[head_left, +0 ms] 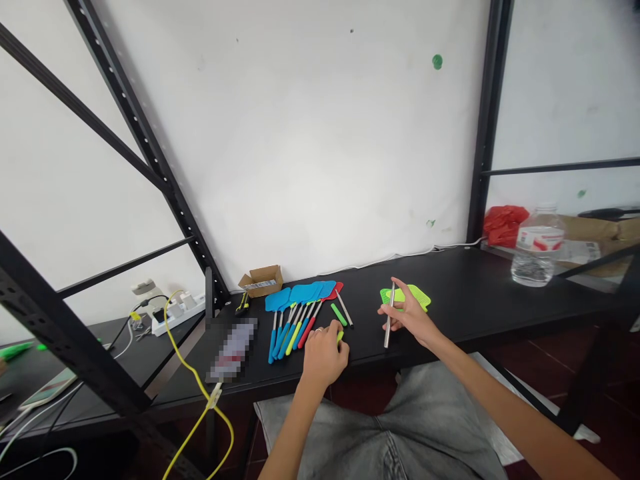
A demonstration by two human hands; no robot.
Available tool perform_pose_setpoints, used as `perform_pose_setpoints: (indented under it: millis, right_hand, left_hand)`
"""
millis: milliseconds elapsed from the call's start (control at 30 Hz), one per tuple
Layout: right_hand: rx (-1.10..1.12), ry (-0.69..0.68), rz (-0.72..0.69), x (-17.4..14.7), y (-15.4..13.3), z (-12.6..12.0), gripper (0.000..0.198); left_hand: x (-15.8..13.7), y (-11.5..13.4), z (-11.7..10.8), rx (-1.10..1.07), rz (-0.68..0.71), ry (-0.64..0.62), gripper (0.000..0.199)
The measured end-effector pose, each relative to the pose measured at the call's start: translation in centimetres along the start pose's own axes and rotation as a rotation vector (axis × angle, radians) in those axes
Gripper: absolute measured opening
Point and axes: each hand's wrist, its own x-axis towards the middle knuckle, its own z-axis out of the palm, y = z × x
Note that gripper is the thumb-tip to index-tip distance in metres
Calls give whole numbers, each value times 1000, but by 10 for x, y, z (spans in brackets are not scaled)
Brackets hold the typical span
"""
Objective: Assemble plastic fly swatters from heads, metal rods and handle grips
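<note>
My right hand (pixel 411 315) pinches a silver metal tube (pixel 389 323), held nearly upright between thumb and fingers. Yellow-green mesh fly swatter heads (pixel 419 297) lie on the table just behind that hand. My left hand (pixel 326 352) is closed round a yellow-green handle grip (pixel 340 336), mostly hidden by the fingers. Just beyond it are a loose green grip (pixel 339 314) and a thin metal rod (pixel 345 308). To the left lies a row of several fly swatters with blue heads (pixel 278 300), one red head (pixel 332 292), and blue, yellow-green and red handles.
A small open cardboard box (pixel 261 281) and a yellow-black tool (pixel 243 305) sit at the back left. A blurred-out phone-like object (pixel 233 350) lies near a yellow cable (pixel 187 363). The water bottle (pixel 537 247) stands right, beside black rack posts (pixel 487 127).
</note>
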Motion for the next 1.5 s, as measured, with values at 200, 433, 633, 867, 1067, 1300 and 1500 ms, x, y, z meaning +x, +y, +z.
perform_pose_setpoints:
  millis: [200, 433, 633, 867, 1067, 1300, 1500]
  right_hand:
    - [48, 35, 12, 2, 2, 1, 75]
    - [116, 73, 40, 1, -1, 1, 73]
    - [154, 70, 15, 1, 0, 0, 66]
    - [84, 41, -6, 3, 3, 0, 46]
    - [150, 69, 8, 7, 6, -5, 40]
    - [274, 166, 12, 11, 10, -11, 35]
    - [299, 165, 29, 10, 8, -10, 34]
  left_hand:
    - [0, 1, -3, 8, 28, 10, 16]
    - [0, 2, -4, 22, 32, 5, 15]
    - [0, 2, -6, 18, 39, -4, 16]
    - [-1, 3, -7, -5, 24, -14, 19]
    - [-2, 4, -7, 6, 23, -10, 20]
    - [-2, 4, -8, 1, 22, -21, 26]
    - [-2, 3, -5, -7, 7, -14, 37]
